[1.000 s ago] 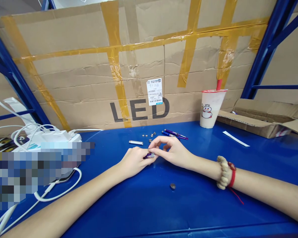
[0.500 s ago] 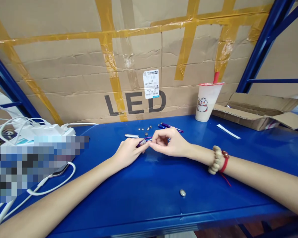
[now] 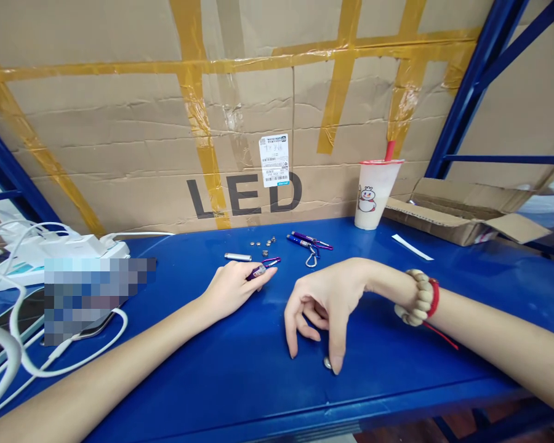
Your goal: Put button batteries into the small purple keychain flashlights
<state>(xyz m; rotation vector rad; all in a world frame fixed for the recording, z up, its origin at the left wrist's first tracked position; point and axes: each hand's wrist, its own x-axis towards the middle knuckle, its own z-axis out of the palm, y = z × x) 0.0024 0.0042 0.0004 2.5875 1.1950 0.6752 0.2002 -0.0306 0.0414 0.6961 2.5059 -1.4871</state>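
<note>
Right hand (image 3: 325,304): we have left the torch (image 3: 257,271), now at our 6 o'clock, fingertips open on the cell (image 3: 327,362). Left hand (image 3: 233,288): grip closed on torch, unmoved on tabletop (image 3: 212,381).

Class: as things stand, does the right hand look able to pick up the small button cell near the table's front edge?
Probably yes: the right hand has a fingertip beside the button cell, with nothing between them on the blue table.

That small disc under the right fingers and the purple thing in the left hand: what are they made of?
The disc looks like bare shiny metal: silvery with a bright glint, likely a button cell. The purple light in the left hand seems glossy coated metal with a silvery tip, possibly plastic.
</note>
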